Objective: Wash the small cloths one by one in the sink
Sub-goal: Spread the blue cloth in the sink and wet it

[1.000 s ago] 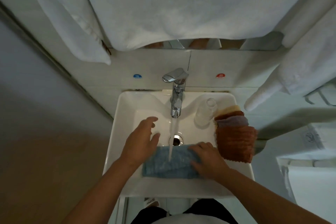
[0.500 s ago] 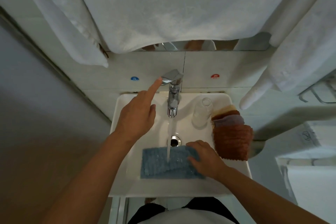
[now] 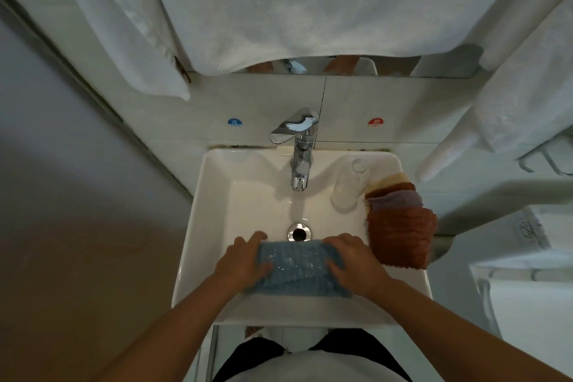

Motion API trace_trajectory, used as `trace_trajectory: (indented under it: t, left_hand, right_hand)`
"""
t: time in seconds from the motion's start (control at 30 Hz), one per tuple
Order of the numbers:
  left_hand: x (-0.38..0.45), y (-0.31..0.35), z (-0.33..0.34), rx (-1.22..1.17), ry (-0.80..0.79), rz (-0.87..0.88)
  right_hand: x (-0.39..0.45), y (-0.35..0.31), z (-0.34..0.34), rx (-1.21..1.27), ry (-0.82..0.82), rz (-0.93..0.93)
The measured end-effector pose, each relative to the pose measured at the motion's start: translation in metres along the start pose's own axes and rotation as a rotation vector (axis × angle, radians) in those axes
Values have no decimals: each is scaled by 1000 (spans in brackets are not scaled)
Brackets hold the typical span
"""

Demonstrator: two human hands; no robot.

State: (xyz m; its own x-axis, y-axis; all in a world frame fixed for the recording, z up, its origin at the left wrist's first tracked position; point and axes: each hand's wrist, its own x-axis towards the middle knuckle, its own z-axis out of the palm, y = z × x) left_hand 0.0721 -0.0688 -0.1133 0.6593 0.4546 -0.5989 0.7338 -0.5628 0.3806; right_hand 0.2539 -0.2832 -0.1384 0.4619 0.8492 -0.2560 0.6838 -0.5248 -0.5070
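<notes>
Fingers of left hand (image 3: pixel 240 262) and right hand (image 3: pixel 353 262) curled over opposite ends of blue cloth (image 3: pixel 297 267), gripping it. Cloth bunched low in sink (image 3: pixel 217 195), just in front of drain (image 3: pixel 299 232). Tap (image 3: pixel 299 146) behind. Glass (image 3: pixel 348 184) and stack of cloths (image 3: pixel 400 226) on right rim.

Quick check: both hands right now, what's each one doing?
Left hand: fingers curled round the left end of the blue cloth, holding it.
Right hand: holding the cloth's right end the same way.
</notes>
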Motion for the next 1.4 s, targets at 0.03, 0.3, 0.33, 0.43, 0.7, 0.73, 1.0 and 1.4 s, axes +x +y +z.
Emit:
trace_trajectory:
  t: [0.03, 0.3, 0.33, 0.43, 0.7, 0.73, 1.0, 1.4]
  left_hand:
    - [0, 0, 9, 5, 3, -35]
    - [4, 6, 32, 0, 106, -118]
    - [5, 7, 34, -10, 94, -81]
    - [7, 4, 39, -23, 79, -17]
    - [14, -2, 42, -371, 201, 137]
    - [15, -2, 42, -382, 186, 126]
    - [27, 2, 36, -560, 39, -86]
    - [0, 6, 15, -1013, 65, 149]
  right_hand:
    - [0, 1, 1, 1, -2, 7]
    - [9, 4, -30, 290, 475, 269]
    - [15, 5, -37, 353, 542, 302]
    - [38, 6, -51, 464, 582, 313]
    - [83, 18, -52, 463, 537, 305]
    - [84, 19, -51, 466, 557, 299]
    - [85, 9, -49, 642, 540, 211]
    - [24, -14, -63, 603, 514, 100]
